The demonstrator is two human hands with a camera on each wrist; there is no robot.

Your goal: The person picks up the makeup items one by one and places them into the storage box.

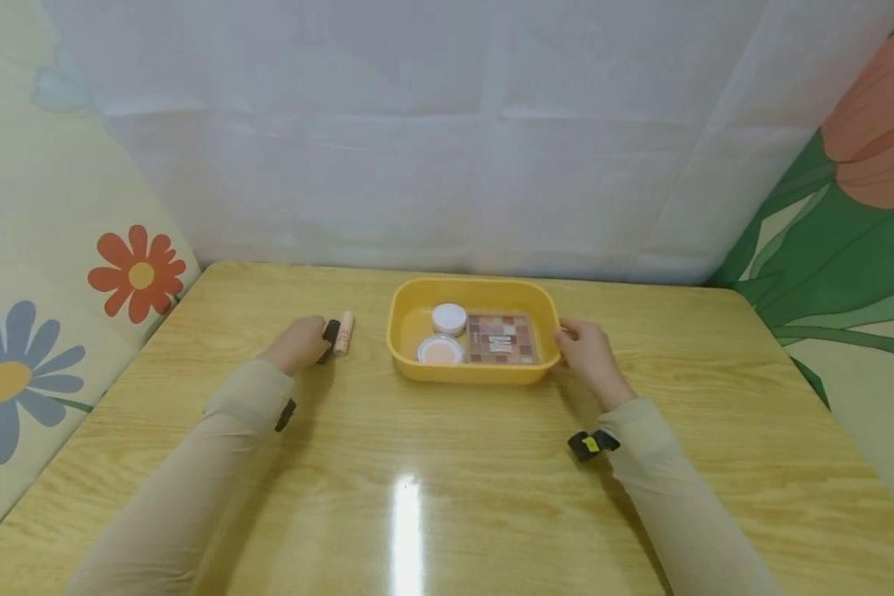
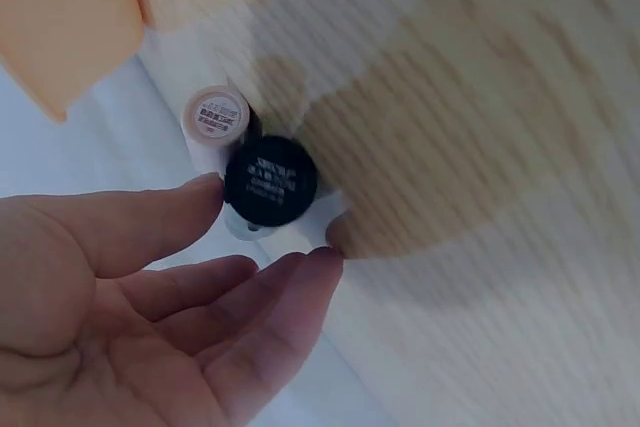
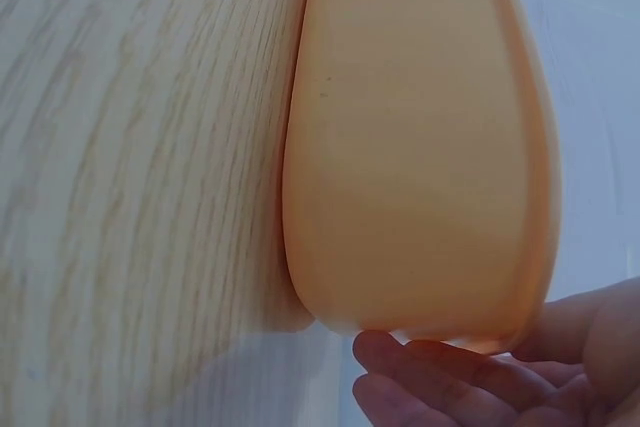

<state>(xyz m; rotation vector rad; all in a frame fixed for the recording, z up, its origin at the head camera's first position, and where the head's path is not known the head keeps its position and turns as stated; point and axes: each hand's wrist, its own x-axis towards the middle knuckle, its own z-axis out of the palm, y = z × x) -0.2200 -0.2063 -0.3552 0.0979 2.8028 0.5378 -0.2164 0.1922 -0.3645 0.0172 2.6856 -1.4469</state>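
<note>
Black cosmetic tube (image 1: 332, 332) is just beside pink tube (image 1: 345, 334), L of yellow tray (image 1: 473, 375); L hand (image 1: 298, 343) has thumb on it, can't tell if gripped. R hand (image 1: 593, 360) holds yellow tray's end.

Blurred print (image 2: 271, 177) on the black tube (image 1: 331, 334), yellow tray (image 1: 469, 374) cut off in both wrist views

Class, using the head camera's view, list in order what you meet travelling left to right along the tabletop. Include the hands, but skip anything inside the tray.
Left hand, black tube, pink tube, yellow tray, right hand.
</note>
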